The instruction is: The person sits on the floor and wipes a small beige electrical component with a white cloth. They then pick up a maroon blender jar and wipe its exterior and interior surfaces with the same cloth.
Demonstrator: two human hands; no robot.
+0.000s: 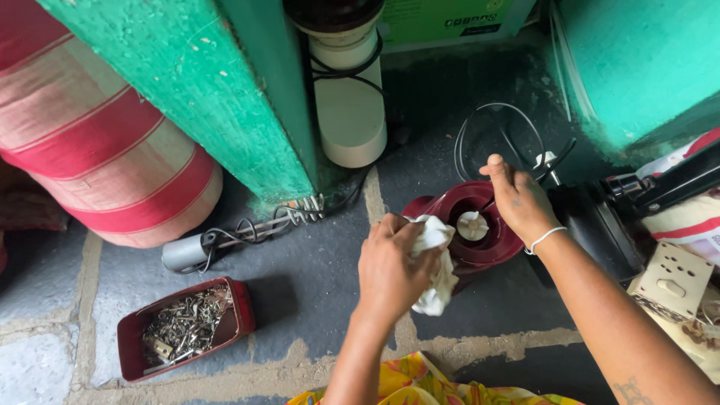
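Observation:
A dark red mixer base (480,251) with a white coupling in its middle stands on the stone floor. My left hand (390,266) is closed around a white cloth (439,266) and presses it against the base's left rim. My right hand (517,199) rests on the far right rim of the base, fingers curled over its edge, a thin white band on the wrist.
A red rectangular tray (240,304) with several small metal parts lies at lower left. An immersion heater coil with a grey handle (187,251) lies by a green pillar (217,97). A white mixer (349,112), black cords (499,135), a striped bolster (97,142) and a switch plate (671,281) surround me.

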